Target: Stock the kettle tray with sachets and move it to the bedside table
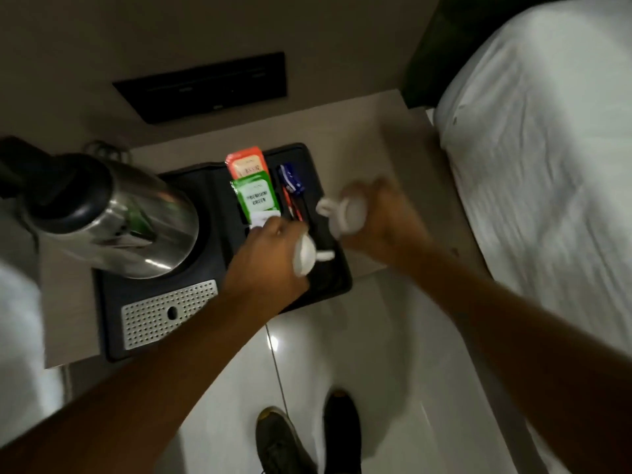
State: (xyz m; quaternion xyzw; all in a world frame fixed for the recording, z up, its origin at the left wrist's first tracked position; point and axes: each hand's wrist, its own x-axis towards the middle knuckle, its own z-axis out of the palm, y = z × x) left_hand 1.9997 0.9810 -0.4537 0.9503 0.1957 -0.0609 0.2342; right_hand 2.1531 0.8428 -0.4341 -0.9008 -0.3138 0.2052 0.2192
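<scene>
A black kettle tray (113,302) lies on a beige bedside table (359,138). A steel kettle (116,213) stands on its left half, above a perforated metal drip grate (164,313). In the tray's slots lie an orange sachet (246,162), a green tea sachet (258,196), a blue sachet (290,177) and thin red stick sachets (290,206). My left hand (266,258) is shut on a white cup (306,256) over the tray's right part. My right hand (379,217) grips a second white cup (349,213) just right of the tray. Both cups are blurred.
A bed with white sheets (547,148) runs along the right side. A black wall panel (205,85) sits behind the table. White floor tiles (342,354) and my dark shoes (307,439) are below. White fabric (17,330) shows at the left edge.
</scene>
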